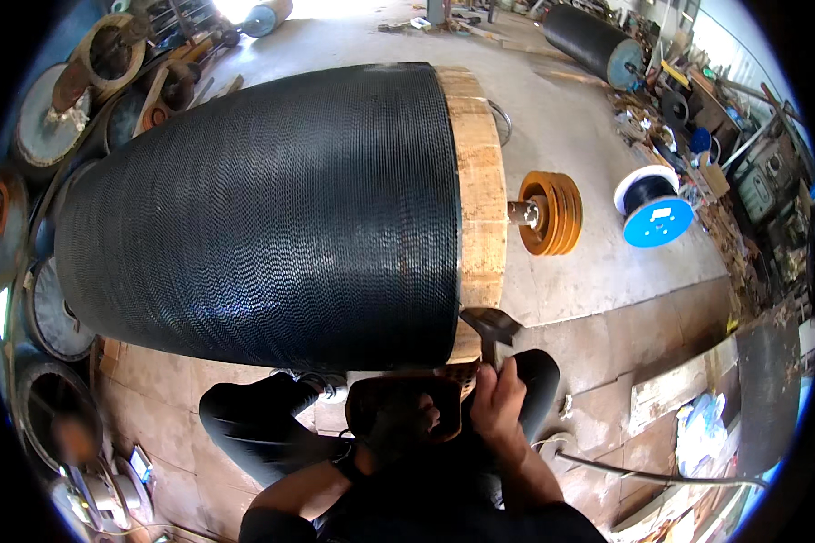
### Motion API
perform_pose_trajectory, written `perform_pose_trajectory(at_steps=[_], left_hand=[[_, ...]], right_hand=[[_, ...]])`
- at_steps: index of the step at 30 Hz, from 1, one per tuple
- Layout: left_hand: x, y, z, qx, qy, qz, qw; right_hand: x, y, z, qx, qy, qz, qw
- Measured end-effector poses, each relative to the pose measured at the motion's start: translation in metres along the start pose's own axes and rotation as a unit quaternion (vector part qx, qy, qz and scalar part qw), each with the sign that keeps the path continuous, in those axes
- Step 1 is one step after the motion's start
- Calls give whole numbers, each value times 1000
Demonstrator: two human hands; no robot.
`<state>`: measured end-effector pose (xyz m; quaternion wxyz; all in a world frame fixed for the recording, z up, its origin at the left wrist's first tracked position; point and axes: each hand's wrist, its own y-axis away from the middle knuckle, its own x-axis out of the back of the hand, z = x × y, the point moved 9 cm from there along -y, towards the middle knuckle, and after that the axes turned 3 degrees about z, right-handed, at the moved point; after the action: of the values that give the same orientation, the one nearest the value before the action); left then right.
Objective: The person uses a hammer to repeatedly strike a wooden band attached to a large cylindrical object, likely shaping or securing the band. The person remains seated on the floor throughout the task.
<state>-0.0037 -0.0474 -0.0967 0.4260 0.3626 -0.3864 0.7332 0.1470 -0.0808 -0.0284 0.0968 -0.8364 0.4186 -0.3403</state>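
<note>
A big drum (272,217), closely wound with ridged black cord, fills the middle of the view. A pale wooden ring (480,190) forms its right end. My right hand (498,398) is closed round the handle of a hammer, upright just below that ring. The hammer head (491,324) overlaps the ring's lower edge and looks slightly blurred. My left hand (406,418) is over a dark open container (364,391) between my knees. Only a few of its fingertips catch the light; shadow hides the rest and whatever they touch.
An orange grooved pulley (552,214) sits on the shaft at the drum's right end. Beyond it stands a blue-sided spool (657,222). Old rollers and wheels (54,113) crowd the left side. Scrap and boards (675,385) line the right, with a dark hose (661,471) near me.
</note>
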Motion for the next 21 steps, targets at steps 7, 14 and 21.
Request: perform_pose_trajectory(at_steps=[7, 14, 21], left_hand=[[74, -36, -1, 4, 62, 183, 981], [190, -91, -1, -157, -193, 360, 899], [201, -122, -26, -156, -249, 385, 875]], right_hand=[[-4, 3, 5, 44, 44, 21, 998], [32, 3, -31, 89, -118, 48, 988], [2, 2, 5, -51, -2, -27, 998]])
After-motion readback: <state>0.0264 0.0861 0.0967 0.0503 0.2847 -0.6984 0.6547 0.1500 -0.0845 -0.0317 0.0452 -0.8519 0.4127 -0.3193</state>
